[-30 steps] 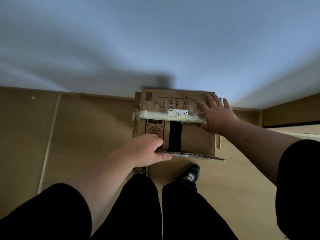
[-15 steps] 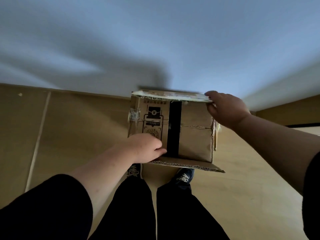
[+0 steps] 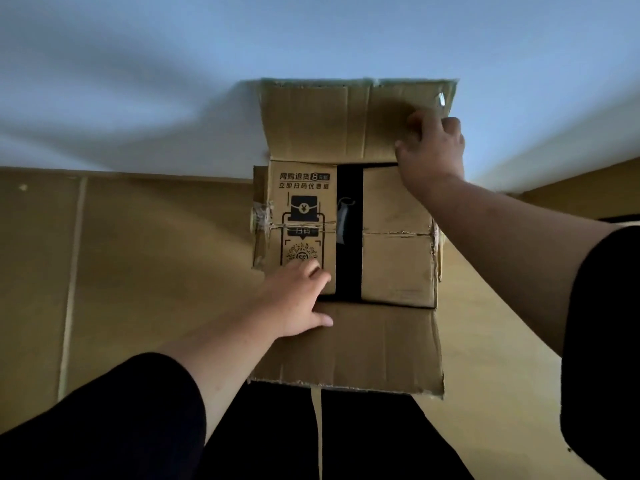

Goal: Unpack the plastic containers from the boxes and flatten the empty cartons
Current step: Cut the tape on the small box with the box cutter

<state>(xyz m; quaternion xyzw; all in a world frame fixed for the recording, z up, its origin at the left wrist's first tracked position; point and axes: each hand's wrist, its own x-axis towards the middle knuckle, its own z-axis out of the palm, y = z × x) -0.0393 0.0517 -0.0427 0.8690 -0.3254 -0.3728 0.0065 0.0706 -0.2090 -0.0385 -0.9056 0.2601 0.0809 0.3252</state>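
Note:
A brown cardboard carton stands on the floor in front of me, its two long outer flaps swung open. The far flap stands up against the wall; the near flap lies toward my legs. Two inner flaps remain folded down, with a dark gap between them where something pale shows dimly. My right hand grips the right end of the far flap. My left hand rests with spread fingers on the printed left inner flap, thumb on the near flap.
Flattened cardboard sheets cover the floor to the left and right of the carton. A pale wall rises directly behind it. My dark-trousered legs are just below the near flap.
The far outer flap has been lifted from shut to upright by my right hand, and the near flap has dropped flat toward me. The carton now looks closer and larger.

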